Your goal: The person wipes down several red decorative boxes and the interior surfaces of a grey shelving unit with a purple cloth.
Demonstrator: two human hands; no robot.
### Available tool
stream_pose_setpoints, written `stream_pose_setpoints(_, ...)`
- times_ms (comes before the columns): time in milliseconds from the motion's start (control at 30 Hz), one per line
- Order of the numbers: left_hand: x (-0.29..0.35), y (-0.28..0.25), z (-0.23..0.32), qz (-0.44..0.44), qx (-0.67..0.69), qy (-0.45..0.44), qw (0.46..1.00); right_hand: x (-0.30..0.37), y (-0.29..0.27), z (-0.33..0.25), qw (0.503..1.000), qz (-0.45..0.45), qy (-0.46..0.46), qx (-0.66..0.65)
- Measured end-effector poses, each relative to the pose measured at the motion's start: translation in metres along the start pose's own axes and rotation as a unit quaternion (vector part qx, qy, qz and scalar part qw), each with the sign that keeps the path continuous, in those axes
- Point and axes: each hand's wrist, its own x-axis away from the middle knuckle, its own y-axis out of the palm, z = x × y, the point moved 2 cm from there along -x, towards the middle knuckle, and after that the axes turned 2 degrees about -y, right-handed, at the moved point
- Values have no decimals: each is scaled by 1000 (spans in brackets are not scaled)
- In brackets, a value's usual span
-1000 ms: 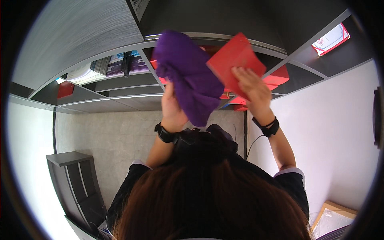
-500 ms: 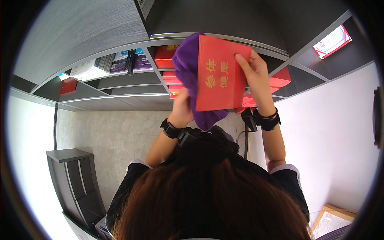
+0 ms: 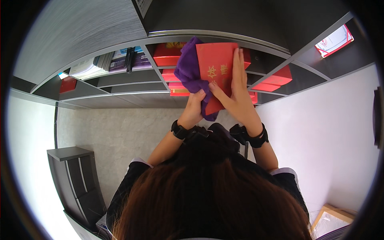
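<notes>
The left hand [image 3: 195, 107] is closed around a bunched purple cloth [image 3: 189, 76] and presses it against the left edge of a red booklet [image 3: 216, 71]. The right hand [image 3: 237, 93] lies flat and open against the booklet's front, fingers stretched upward along its right side, thumb across the lower part. The booklet is held upright in front of the middle compartment of a dark shelf unit [image 3: 224, 36], above the person's head.

Against the frame half a second earlier: the booklet has shifted from a slight tilt to nearly upright. The cloth, then mostly hidden behind the booklet, now shows at its left. The right hand, which gripped the upper right corner, now lies flat on the cover. One second earlier the booklet was tilted and off to the right, the cloth covering the left hand.

Red boxes [image 3: 168, 56] are stacked in the compartment behind. Stacked papers [image 3: 90, 67] and a black clip [image 3: 129, 60] occupy the compartment to the left. A framed certificate [image 3: 334, 41] stands in the upper right compartment. Both wrists carry black bands [image 3: 179, 129].
</notes>
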Motion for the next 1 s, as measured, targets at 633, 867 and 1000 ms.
stream_pose_setpoints(633, -8, -14, 35, -90, 226, 13, 970, 22, 16, -11, 961, -258, -95, -40)
stream_pose_setpoints(867, 12, -25, 43, 72, 86, -37, 993, 31, 14, 39, 949, -204, 51, -234)
stream_pose_setpoints(1000, 14, -56, 32, 144, 78, -88, 983, 42, 21, 60, 895, -141, 278, -320)
